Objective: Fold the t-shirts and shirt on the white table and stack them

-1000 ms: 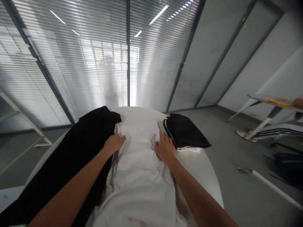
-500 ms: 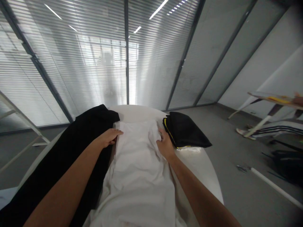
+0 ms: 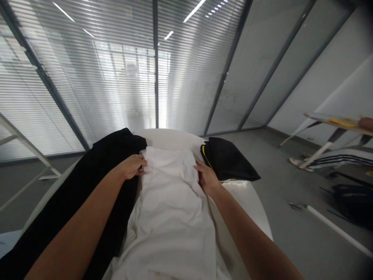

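Head view: a person's left hand (image 3: 131,166) and right hand (image 3: 207,179) rest at opposite edges of a white garment (image 3: 171,210) spread lengthwise on a round white table (image 3: 243,204), the fingers (image 3: 140,165) loosely extended, though whether they pinch the cloth is impossible to tell. A black garment (image 3: 115,146) lies alongside at left; a folded black bundle with yellow trim (image 3: 229,161) sits just beyond the right hand.

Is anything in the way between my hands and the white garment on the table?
Nothing visible stands in the way: the left hand and right hand both touch the edges of the white garment. The black garment lies beside it, and the folded black cloth lies beyond the right hand.
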Demonstrator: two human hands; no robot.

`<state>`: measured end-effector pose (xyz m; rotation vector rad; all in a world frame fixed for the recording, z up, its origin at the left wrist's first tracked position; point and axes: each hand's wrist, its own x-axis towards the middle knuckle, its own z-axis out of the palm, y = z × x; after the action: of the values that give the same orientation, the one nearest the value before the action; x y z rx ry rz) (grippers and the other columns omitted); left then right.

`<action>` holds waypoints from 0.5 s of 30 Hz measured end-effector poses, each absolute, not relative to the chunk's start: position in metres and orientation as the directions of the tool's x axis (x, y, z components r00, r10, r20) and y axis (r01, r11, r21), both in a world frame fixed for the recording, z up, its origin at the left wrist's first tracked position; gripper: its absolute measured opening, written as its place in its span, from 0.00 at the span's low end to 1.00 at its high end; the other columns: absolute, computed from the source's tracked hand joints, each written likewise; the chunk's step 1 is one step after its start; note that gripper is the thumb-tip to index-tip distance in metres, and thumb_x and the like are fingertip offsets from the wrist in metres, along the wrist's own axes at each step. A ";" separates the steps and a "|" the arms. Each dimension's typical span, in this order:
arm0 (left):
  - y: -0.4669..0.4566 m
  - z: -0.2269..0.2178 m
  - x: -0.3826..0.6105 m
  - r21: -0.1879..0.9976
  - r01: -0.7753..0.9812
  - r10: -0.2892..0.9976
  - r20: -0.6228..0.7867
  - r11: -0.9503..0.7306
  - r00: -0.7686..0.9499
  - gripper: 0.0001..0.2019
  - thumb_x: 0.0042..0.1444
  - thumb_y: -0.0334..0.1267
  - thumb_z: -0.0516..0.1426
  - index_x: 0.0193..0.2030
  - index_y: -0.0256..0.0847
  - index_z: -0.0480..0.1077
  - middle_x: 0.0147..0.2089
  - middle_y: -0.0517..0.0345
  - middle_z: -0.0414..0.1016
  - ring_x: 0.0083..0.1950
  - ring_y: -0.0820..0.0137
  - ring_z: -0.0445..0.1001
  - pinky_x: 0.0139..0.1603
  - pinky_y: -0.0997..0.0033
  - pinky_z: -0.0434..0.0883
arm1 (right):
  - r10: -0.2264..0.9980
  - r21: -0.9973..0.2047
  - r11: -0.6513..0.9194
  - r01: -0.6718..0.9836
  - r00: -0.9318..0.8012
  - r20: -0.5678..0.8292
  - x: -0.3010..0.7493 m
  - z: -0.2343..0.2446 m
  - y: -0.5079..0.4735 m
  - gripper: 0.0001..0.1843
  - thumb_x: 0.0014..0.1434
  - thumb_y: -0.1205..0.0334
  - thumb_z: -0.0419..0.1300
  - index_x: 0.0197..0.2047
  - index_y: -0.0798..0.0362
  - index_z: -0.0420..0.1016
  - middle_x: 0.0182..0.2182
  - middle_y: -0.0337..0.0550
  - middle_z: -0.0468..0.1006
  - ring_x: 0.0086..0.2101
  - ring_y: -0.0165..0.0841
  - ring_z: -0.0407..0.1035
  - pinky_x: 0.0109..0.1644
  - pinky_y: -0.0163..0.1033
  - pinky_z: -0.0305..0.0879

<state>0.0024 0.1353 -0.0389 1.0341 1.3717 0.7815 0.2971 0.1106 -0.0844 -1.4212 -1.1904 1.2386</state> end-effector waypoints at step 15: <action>0.139 -0.050 -0.002 0.936 -0.311 0.969 -0.097 0.167 0.226 0.23 0.36 0.19 0.60 0.42 0.36 0.75 0.46 0.49 0.78 0.49 0.56 0.75 0.47 0.51 0.77 | 0.992 -0.934 -0.070 -0.351 0.075 -0.103 0.309 -0.064 0.104 0.32 0.39 0.68 0.62 0.52 0.50 0.72 0.36 0.37 0.76 0.24 0.25 0.62 0.17 0.29 0.50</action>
<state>-0.0019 0.1394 -0.0503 0.9610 0.8780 1.1014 0.3088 0.1042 -0.0638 -1.0464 -0.8357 1.3517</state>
